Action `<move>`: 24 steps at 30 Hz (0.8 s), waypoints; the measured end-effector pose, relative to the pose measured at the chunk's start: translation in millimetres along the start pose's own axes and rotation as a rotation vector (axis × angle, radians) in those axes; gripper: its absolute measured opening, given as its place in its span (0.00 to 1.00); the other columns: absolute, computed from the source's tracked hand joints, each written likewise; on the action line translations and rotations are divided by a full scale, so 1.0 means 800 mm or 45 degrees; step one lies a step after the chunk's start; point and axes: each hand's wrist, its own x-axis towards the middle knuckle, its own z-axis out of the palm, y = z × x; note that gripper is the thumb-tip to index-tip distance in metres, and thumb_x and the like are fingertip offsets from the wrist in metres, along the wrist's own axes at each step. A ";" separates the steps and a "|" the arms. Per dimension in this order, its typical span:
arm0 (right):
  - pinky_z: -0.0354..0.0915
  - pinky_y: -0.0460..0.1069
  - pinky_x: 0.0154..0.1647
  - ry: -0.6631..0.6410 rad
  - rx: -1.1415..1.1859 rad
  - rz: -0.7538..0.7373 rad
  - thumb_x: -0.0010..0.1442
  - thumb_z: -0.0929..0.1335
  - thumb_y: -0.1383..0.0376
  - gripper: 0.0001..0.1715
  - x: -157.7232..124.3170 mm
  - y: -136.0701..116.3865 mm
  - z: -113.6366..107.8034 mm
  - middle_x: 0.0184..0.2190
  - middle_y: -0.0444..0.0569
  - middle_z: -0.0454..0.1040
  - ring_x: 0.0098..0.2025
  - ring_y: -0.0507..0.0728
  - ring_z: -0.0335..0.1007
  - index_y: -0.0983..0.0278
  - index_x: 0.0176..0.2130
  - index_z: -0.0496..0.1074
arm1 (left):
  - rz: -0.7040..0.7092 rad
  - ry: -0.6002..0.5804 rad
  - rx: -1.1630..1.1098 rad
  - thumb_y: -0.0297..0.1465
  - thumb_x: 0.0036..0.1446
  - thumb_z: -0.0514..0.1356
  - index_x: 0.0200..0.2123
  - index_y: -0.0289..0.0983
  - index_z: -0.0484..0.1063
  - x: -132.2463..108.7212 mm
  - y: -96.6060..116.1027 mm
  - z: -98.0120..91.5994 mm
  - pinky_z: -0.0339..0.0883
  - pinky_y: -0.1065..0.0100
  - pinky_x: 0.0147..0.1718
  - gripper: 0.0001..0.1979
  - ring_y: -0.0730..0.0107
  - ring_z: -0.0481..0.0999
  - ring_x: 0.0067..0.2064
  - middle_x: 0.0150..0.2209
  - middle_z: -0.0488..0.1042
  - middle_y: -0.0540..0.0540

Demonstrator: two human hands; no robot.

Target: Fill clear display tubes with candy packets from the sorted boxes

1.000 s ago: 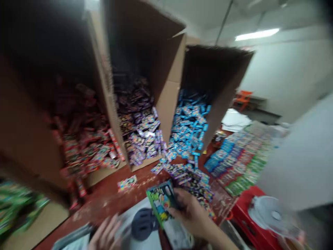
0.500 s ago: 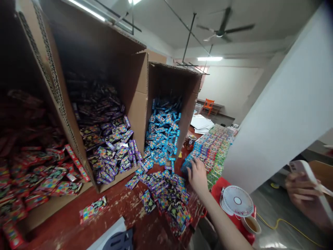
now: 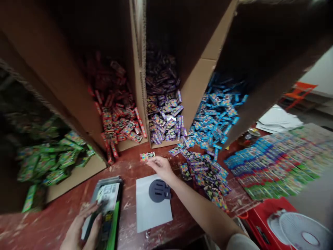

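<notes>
My right hand [image 3: 161, 168] reaches over the table, fingers closed at the lower edge of a single small red packet [image 3: 147, 156] with a colourful print. Just below that hand, a white sheet [image 3: 145, 215] carries a round dark grey piece [image 3: 155, 191] with slots. At the lower left, my left hand [image 3: 84, 224] is curled round a dark, blurred object on a dark-rimmed tray [image 3: 118, 194] with a white label and a green side. A loose heap of purple packets [image 3: 205, 170] lies to the right of my right forearm.
Open cardboard boxes hold green packets [image 3: 62, 156], red packets [image 3: 121, 121], purple packets [image 3: 166, 119] and blue packets [image 3: 215, 111]. Overlapping rows of packets [image 3: 275, 156] cover the right side, beside white papers [image 3: 278, 119]. A white fan [image 3: 307, 232] stands at the lower right.
The view has swung left and down. My right hand has left the rows of packets for the lone red packet. My left hand has come into view; the hand with a phone has gone out.
</notes>
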 end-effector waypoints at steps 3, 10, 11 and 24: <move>0.70 0.48 0.32 -0.184 0.134 0.093 0.64 0.57 0.58 0.21 0.018 -0.006 0.048 0.34 0.55 0.78 0.34 0.54 0.76 0.69 0.44 0.69 | 0.073 -0.054 0.231 0.52 0.48 0.53 0.53 0.26 0.61 -0.023 -0.009 0.011 0.59 0.46 0.53 0.39 0.42 0.64 0.56 0.54 0.64 0.26; 0.69 0.49 0.37 -0.520 -0.003 0.151 0.56 0.66 0.70 0.07 0.027 -0.037 0.159 0.32 0.53 0.77 0.34 0.55 0.75 0.69 0.36 0.74 | 0.061 0.009 0.474 0.48 0.48 0.58 0.61 0.27 0.47 -0.050 0.014 0.040 0.51 0.45 0.57 0.45 0.43 0.50 0.63 0.63 0.47 0.26; 0.67 0.51 0.42 -0.527 -0.063 0.130 0.53 0.67 0.72 0.08 0.028 -0.044 0.167 0.36 0.55 0.77 0.39 0.57 0.73 0.69 0.36 0.74 | 0.054 0.005 0.461 0.47 0.48 0.59 0.61 0.29 0.47 -0.051 0.014 0.039 0.52 0.45 0.56 0.44 0.43 0.50 0.63 0.64 0.47 0.27; 0.61 0.60 0.49 -0.583 -0.688 0.137 0.35 0.77 0.66 0.35 0.044 -0.107 0.218 0.48 0.70 0.69 0.53 0.69 0.64 0.73 0.44 0.70 | 0.076 0.124 0.304 0.40 0.50 0.60 0.63 0.35 0.41 -0.061 -0.012 0.041 0.58 0.44 0.52 0.43 0.42 0.53 0.62 0.65 0.43 0.30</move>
